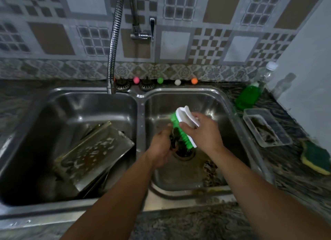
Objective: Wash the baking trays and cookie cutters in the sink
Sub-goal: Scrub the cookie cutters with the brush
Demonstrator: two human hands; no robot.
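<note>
One double-basin stainless steel sink (141, 103) across mid-frame. At least two soapy rectangular metal baking trays (93, 155) stacked aslant in left basin. One green-bristled white scrub brush (182, 126), centre frame over right drain, gripped by right hand (202, 132), fingers curled round handle. One dark metal cookie cutter (173, 141) pinched in left hand (161, 148), against bristles. More cutters (211, 169), blurred, on right basin floor. One green-and-yellow sponge (315, 157) at right edge.
</note>
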